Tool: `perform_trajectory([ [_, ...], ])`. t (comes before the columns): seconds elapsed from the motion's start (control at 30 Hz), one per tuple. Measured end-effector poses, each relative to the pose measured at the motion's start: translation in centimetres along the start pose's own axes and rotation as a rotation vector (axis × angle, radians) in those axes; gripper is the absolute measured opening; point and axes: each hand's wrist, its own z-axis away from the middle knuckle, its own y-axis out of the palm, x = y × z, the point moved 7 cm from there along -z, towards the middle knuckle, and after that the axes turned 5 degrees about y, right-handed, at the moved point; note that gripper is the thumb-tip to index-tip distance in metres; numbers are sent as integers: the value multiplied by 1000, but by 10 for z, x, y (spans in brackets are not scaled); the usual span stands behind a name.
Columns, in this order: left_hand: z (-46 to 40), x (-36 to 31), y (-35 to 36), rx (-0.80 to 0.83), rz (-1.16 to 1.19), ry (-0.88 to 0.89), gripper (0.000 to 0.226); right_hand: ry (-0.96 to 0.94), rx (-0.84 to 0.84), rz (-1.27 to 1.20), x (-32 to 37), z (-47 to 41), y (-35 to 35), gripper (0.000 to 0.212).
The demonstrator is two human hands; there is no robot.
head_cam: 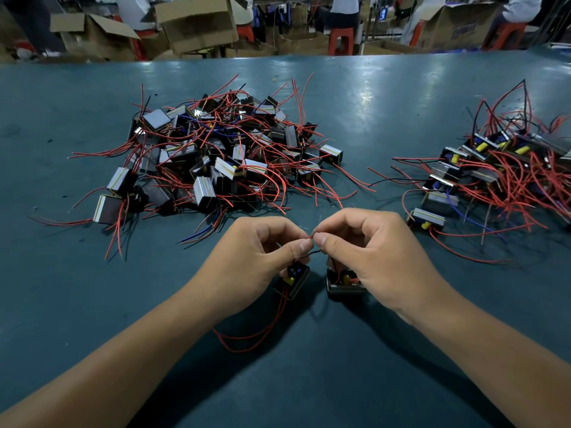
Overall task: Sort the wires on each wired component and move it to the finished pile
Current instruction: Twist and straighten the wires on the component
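At lower centre, my left hand [265, 245] and right hand [358, 242] pinch one component's [292, 278] wire ends [312, 237]; I should separate them gently, without yanking.

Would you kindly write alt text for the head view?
Both hands, left hand and right hand, pinch thin wires above two small transformers on a green table. A large tangled pile lies ahead, a smaller pile right.

Both forearms reach in, left hand [259, 246] and right hand [364, 246] meeting at centre, fingers curled, thumbs and forefingers pinched tip to tip.
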Motion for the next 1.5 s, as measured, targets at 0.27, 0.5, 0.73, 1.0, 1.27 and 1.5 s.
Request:
perform_trajectory([
  [0.27,1,0,3,-11,14,-9,13,-29,-57,21,0,3,1,10],
  [0.5,-1,-1,-5,-33,3,17,12,-46,-37,58,2,3,3,15],
  [0.73,0,-5,2,14,10,36,34,-71,-27,70,6,4,3,14],
  [1.0,2,-8,4,17,48,21,37,-67,-46,50,5,3,2,12],
  [1.27,2,-32,-5,-53,-420,270,16,-85,-3,83,13,7,5,14],
  [1.5,0,-49,0,-19,-627,364,21,-134,-21,156,20,13,7,16],
])
